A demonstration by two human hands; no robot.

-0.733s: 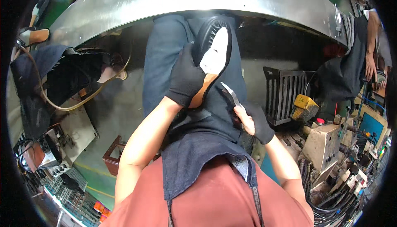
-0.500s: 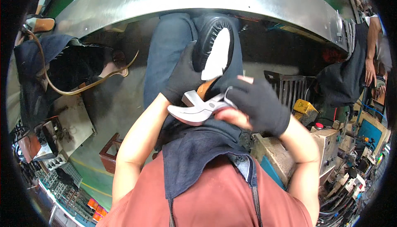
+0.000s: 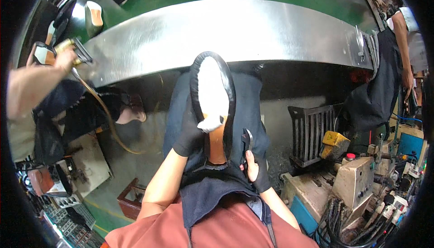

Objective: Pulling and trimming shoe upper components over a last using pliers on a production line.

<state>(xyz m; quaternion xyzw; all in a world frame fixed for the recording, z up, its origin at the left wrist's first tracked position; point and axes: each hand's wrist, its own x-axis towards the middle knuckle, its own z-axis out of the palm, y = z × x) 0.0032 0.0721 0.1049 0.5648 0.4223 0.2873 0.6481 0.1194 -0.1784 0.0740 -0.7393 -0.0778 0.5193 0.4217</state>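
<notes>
An upturned black shoe upper on a last [image 3: 229, 83] rests across my lap, bottom facing me. A white layer [image 3: 210, 83] covers its forepart, with a crumpled end [image 3: 211, 124] at the waist. Below that, a brown insole strip [image 3: 217, 145] shows toward the heel. My left hand [image 3: 193, 128], in a black fingerless glove, grips the shoe's left side; its fingers are partly hidden beneath. To the right of the heel, my gloved right hand [image 3: 257, 172] is closed around metal lasting pincers [image 3: 246, 140], apart from the shoe. Their handles are mostly hidden.
Ahead runs a steel ledge [image 3: 181, 29] beside a green conveyor [image 3: 253, 6] carrying shoes. At left, a co-worker's hand [image 3: 67, 58] holds a hosed tool [image 3: 81, 51]. A black crate [image 3: 312, 133] and a machine box [image 3: 355, 175] stand at right.
The shoe has come nearer and turned more upright, showing its whole bottom. My right hand has lowered with the pincers, away from the shoe. A co-worker's arm has entered at left.
</notes>
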